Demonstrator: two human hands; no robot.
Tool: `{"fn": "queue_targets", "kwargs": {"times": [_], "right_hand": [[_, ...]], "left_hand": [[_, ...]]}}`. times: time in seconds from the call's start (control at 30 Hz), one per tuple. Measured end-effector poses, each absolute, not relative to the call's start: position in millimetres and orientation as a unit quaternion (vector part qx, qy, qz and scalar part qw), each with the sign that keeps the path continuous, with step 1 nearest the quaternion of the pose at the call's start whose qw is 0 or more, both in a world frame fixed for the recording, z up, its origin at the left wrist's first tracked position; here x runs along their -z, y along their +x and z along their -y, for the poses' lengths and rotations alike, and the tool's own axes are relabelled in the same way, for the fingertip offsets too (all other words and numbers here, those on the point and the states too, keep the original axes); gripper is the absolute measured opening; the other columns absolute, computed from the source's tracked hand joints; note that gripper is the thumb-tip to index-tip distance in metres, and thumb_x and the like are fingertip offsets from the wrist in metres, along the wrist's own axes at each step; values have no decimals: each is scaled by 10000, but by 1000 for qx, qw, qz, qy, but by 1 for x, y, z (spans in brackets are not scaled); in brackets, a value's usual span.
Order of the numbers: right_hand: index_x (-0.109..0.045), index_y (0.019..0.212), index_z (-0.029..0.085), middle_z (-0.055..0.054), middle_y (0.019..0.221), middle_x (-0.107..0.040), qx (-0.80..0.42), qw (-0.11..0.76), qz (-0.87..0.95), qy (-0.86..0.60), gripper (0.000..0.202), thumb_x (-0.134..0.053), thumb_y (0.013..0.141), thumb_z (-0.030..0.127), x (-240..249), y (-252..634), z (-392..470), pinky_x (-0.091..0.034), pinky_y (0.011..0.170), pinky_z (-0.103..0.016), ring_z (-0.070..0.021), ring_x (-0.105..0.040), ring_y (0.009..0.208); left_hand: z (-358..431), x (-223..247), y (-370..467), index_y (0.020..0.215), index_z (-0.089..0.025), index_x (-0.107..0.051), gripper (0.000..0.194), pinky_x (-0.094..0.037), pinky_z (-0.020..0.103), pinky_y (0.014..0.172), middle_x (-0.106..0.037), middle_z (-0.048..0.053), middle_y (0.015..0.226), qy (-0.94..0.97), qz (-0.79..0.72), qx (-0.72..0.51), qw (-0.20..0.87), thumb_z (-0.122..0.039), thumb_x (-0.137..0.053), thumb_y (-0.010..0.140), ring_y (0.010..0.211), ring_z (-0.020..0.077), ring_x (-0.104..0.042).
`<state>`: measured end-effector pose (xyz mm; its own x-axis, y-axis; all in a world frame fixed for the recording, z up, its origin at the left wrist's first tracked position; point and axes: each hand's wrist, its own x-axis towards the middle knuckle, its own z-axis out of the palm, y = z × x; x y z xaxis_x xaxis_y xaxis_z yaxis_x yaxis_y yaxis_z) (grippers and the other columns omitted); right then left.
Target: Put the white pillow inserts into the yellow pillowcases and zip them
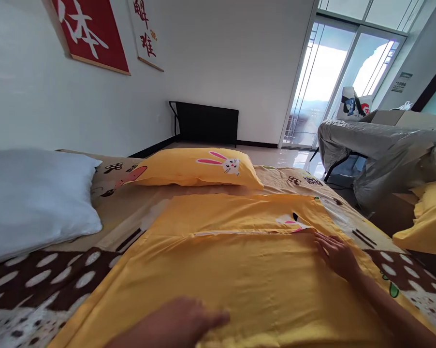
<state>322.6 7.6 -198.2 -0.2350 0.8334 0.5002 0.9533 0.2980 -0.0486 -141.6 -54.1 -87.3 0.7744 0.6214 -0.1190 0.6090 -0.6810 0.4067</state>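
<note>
A yellow pillowcase (254, 275) lies spread flat on the bed in front of me. A slit with a white edge (232, 233), apparently its opening, runs across the upper part, and a bit of a printed rabbit shows near its right end. My right hand (336, 253) rests on the fabric at that right end, fingers stretched out and lying flat. Low in the view, my left hand (178, 319) is over the near part of the pillowcase. It is smeared by motion, with one digit pointing right and the other fingers unclear.
A white pillow (40, 203) lies at the left on the patterned blanket (123, 212). Beyond the pillowcase is a filled yellow pillow (181, 166) with a rabbit print. More yellow fabric (428, 222) lies at the right, beside a plastic-covered table (377, 135). A black panel (207, 123) stands by the wall.
</note>
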Motion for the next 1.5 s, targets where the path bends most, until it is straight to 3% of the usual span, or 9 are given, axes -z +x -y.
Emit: {"fn": "queue_targets", "kwargs": {"times": [0.13, 0.23, 0.37, 0.5, 0.8, 0.97, 1.07, 1.27, 1.5], "right_hand": [[-612, 1189, 171, -90, 1242, -604, 29, 256, 773, -579, 386, -333, 943, 274, 168, 228, -65, -391, 1019, -385, -220, -541, 1182], [-495, 1319, 203, -59, 1304, -560, -69, 209, 778, -588, 418, -359, 925, 227, 160, 151, -120, -430, 967, -346, -201, -562, 1153], [-415, 1378, 245, 12, 1400, -468, -109, 162, 820, -538, 449, -393, 934, 306, 175, 109, -176, -330, 1047, -277, -143, -449, 1263], [-306, 1440, 254, -29, 1530, -209, -117, 127, 804, -568, 560, -347, 932, 487, 191, 165, -210, -92, 1134, -457, -214, -163, 1411], [-212, 1472, 270, -9, 1545, -167, 75, -8, 594, -801, 567, -178, 946, 481, 207, 405, -190, -138, 1132, -480, -201, -142, 1416], [-309, 1412, 14, -210, 1506, -207, 153, 59, 558, -814, 545, -276, 893, 179, 176, 349, -174, -127, 1099, -540, -291, -165, 1404], [-294, 1434, 58, -202, 1467, -313, 40, 91, 689, -718, 541, -225, 912, 185, 169, 249, -178, -230, 1071, -508, -283, -295, 1359], [-221, 1468, 289, 3, 1537, -189, -78, 44, 786, -611, 591, -195, 937, 544, 193, 196, -161, -174, 1127, -393, -161, -151, 1414], [-208, 1474, 250, -21, 1549, -147, -5, -32, 636, -771, 573, -174, 947, 472, 208, 378, -93, -112, 1134, -440, -176, -106, 1422]], "left_hand": [[-39, 58, -85, 1156, -163, -616, 408, -478, 365, 848, -685, 134, 1038, 869, -481, 26, 115, -227, -328, 875, 975, 258, -633], [-118, 88, -34, 1382, -114, -396, 559, -322, 344, 1067, -413, 134, 1431, 845, -525, 1, 102, -118, -316, 829, 1318, 202, -385], [-190, 145, -17, 1423, -158, -334, 556, -250, 506, 1094, -294, 101, 1494, 795, -599, -14, 95, -218, -267, 874, 1370, 230, -295], [-236, 174, -73, 1460, -227, -241, 601, -125, 625, 1079, -124, 76, 1547, 742, -666, -47, 56, -460, -207, 907, 1419, 276, -131], [-258, 168, -240, 1440, -144, -290, 575, -153, 613, 1073, -252, 149, 1510, 669, -741, -52, -24, -385, -158, 935, 1393, 307, -200], [-234, 145, -166, 1384, 53, -319, 557, 12, 553, 1112, -253, 249, 1480, 744, -660, -79, -63, -77, -174, 863, 1402, 326, -146], [-215, 149, -76, 1381, -110, -412, 513, -192, 368, 1128, -463, 120, 1397, 829, -557, -51, 8, -199, -260, 899, 1323, 210, -370], [-205, 178, -36, 1442, -324, -270, 550, -120, 426, 1143, -153, -30, 1539, 879, -469, -18, 86, -498, -238, 921, 1418, 180, -156], [-215, 177, -224, 1432, -163, -313, 600, -170, 463, 1118, -232, 72, 1524, 767, -635, -66, 64, -445, -219, 911, 1400, 241, -213]]}}
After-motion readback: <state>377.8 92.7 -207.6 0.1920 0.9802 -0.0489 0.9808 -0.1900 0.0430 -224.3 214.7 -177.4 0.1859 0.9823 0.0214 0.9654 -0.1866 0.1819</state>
